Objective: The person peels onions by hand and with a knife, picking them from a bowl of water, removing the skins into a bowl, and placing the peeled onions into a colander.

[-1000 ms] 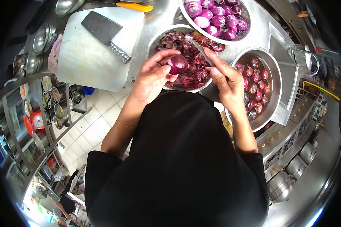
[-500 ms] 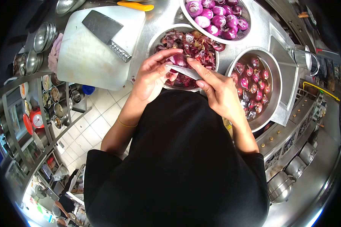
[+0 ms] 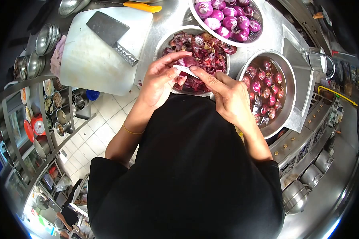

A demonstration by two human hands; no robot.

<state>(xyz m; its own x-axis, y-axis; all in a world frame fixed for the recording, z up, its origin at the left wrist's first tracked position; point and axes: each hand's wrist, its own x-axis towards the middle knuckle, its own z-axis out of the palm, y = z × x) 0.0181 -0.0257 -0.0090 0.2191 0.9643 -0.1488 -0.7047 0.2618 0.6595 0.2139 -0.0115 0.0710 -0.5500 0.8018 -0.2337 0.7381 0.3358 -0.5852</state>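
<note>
My left hand [image 3: 158, 81] is closed around a red onion [image 3: 186, 61], its fingers over the far side and the thumb near. My right hand [image 3: 231, 97] is closed on a small knife [image 3: 185, 71]. Its pale, shiny blade lies against the onion's near side, with my right forefinger stretched along it; the handle is hidden in the palm. Both hands are above a steel bowl [image 3: 159, 51] of loose onion skins [image 3: 211, 51]. To the right, a steel basin [image 3: 293, 93] holds unpeeled red onions [image 3: 269, 89] in water.
A white colander [image 3: 193, 14] of peeled onions [image 3: 227, 20] stands behind the bowl. On the left, a cleaver [image 3: 107, 30] lies on a white cutting board [image 3: 95, 67], near a yellow handle [image 3: 143, 7]. A sink edge [image 3: 303, 79] borders the basin; steel bowls [image 3: 46, 40] stand far left.
My right hand has shifted slightly left, its forefinger now further along the blade, and its fingers are more curled. The blade shows shorter and brighter. My left hand and the onion hardly moved.
</note>
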